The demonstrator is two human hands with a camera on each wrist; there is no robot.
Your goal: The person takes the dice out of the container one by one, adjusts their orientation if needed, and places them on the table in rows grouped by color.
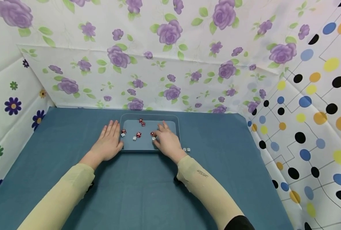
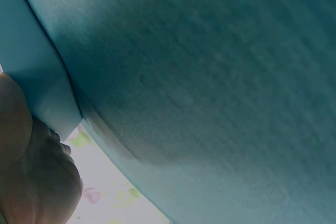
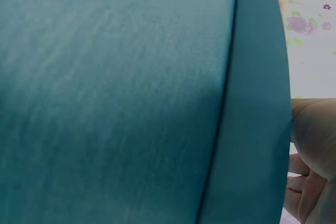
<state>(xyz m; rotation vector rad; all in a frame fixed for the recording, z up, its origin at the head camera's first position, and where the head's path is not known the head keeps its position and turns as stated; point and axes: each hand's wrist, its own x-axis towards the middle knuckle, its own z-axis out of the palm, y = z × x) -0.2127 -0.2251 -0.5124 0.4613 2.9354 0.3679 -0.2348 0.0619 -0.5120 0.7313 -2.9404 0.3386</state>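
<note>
A shallow blue-grey tray [image 1: 143, 150] lies on the table, holding several red and white dice. My left hand [image 1: 108, 140] lies along the tray's left side with its fingers straight. Close by its fingers are a red die [image 1: 123, 131] and a white die [image 1: 123, 135]. My right hand [image 1: 168, 140] is over the right part of the tray, its thumb and a finger pinching a white die [image 1: 154, 138]. Just beyond that die is another red die [image 1: 152, 134]. In the right wrist view the tray wall [image 3: 252, 103] hides the fingertips.
Two red dice [image 1: 142, 122] sit near the tray's back; another red die [image 1: 139, 134] and a white die [image 1: 134, 138] are mid-tray. Outside on the right are two white dice [image 1: 186, 149]. A blue cloth [image 1: 136, 198] covers the table, and patterned sheets [image 1: 170, 64] stand behind it.
</note>
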